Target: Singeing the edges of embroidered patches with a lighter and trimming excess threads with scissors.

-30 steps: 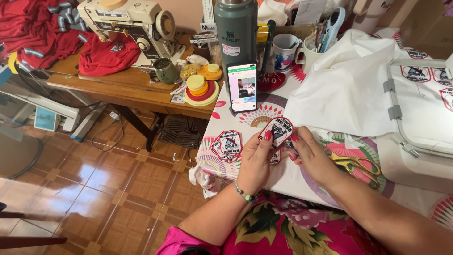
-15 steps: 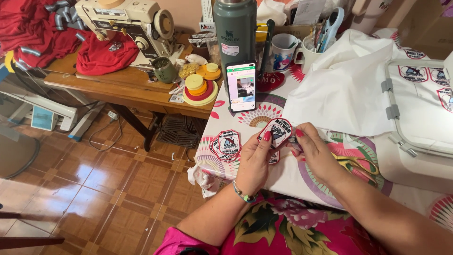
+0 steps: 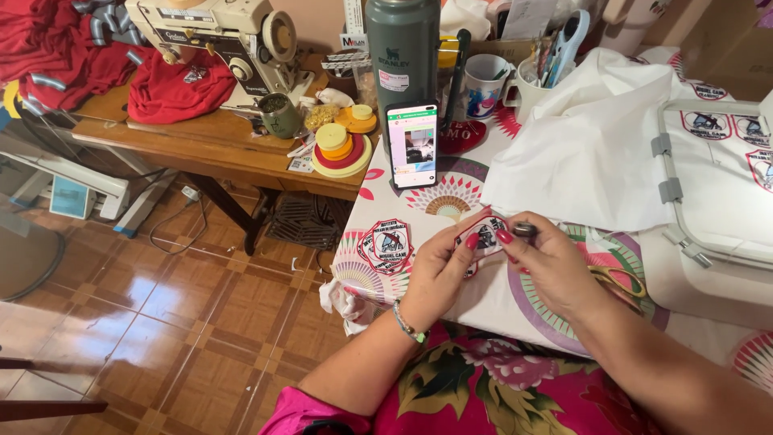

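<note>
Patterned cloth covers the work table (image 3: 483, 302). Both hands pinch 1 embroidered patch (image 3: 485, 234) just above it: the left hand (image 3: 439, 270) grips its left edge, the right hand (image 3: 547, 266) its right, also closed on a small dark tool (image 3: 525, 229). 1 finished-looking patch (image 3: 386, 246) lies just left; more uncut ones sit in the hoop (image 3: 680, 201), so work seems partly done.

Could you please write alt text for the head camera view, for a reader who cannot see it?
Both hands, left hand and right hand, pinch a small embroidered patch above a patterned tablecloth. A second patch lies to the left, a propped phone behind, white fabric to the right, and a sewing machine on a wooden table.
</note>
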